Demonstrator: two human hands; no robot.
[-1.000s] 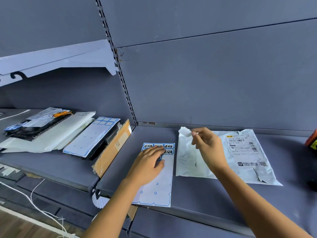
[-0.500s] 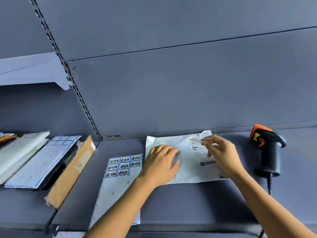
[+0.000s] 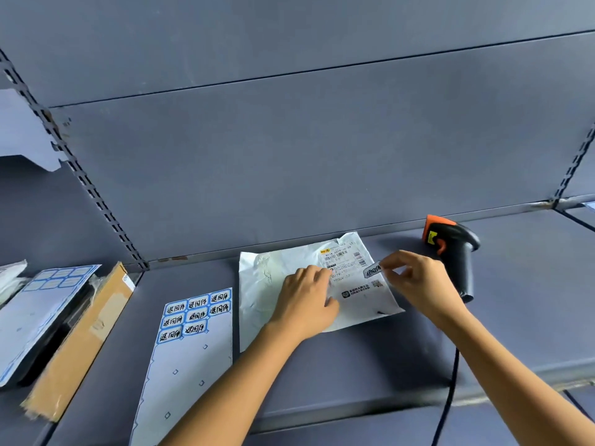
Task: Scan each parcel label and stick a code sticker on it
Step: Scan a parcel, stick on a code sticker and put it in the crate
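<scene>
Since half a second ago the right hand [image 3: 421, 281] has drawn back slightly from the shipping label [image 3: 346, 263], and the code sticker [image 3: 373, 271] pinched between its thumb and forefinger now shows clearly, held just over the label's right edge. The left hand [image 3: 307, 304] has stayed flat, fingers spread and grasping nothing, pressing the white poly mailer [image 3: 264, 284] to the shelf [image 3: 515, 317], probably so the thin, crinkled bag cannot slide or lift while the sticker goes down. Holding the sticker by one end seemingly keeps its adhesive face free for placing.

Just left of the mailer lies the sticker sheet [image 3: 193, 349], with eight stickers left at its top, within easy reach. A black-and-orange barcode scanner [image 3: 454, 249] stands behind the right hand, its cable [image 3: 449, 391] trailing off the front edge.

Everything rests on a dull grey-blue metal shelf with a slotted upright [image 3: 80, 178] and plain back panels [image 3: 322, 156]. More parcels and a flat cardboard piece [image 3: 80, 342] occupy the bay to the left.
</scene>
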